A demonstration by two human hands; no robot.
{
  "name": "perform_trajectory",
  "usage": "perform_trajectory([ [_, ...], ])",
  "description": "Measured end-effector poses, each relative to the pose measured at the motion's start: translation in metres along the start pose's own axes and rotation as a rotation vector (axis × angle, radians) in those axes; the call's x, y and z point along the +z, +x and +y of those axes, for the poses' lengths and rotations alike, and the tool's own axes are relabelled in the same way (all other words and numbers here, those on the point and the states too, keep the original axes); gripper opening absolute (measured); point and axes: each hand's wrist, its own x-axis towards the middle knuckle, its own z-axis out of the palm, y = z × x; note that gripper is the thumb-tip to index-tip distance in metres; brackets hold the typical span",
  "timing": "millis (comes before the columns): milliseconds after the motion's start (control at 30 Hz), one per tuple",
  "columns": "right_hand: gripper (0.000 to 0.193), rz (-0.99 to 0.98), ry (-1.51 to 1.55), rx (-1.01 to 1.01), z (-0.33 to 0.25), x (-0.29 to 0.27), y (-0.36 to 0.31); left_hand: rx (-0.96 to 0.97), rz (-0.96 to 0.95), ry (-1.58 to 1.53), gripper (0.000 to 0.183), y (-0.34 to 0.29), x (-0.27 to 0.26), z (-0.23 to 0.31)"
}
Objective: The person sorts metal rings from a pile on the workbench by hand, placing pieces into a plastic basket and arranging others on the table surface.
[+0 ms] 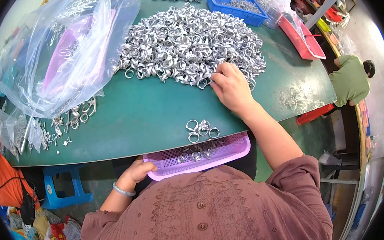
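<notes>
A large heap of silver metal rings [185, 39] covers the middle of the green table [133, 120]. At its near right edge is my right hand [232, 87], its thumb and fingers closed in a pinch on a ring, which the fingertips partly hide. Several loose rings [202, 130] lie in a small group by the table's near edge. Below that edge, a purple perforated basket [173, 171] rests at my lap with more rings inside. My left hand [137, 170] grips the basket's left end, fingers mostly hidden underneath.
At the left, clear plastic bags [31, 78] drape over a pink tray [56, 63], with small metal pieces nearby. A blue basket [237, 8] and a red tray [300, 37] stand at far right. Under the table's left is a blue stool [64, 186]. Two other people are nearby.
</notes>
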Motion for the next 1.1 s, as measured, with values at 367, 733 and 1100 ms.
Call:
perform_trajectory([
  [367,0.028,-0.175,-0.016,0.171,-0.002,-0.027,-0.013,0.014,-0.018,-0.008,0.059,0.001,0.005,0.007],
  [733,0.013,-0.106,-0.058,0.113,0.004,-0.008,-0.012,0.026,0.013,-0.015,0.061,-0.003,0.01,0.012],
  [1100,0.017,-0.042,1.518,0.714,-0.016,-0.037,-0.022,-0.012,0.085,-0.01,0.063,-0.004,0.016,0.018],
])
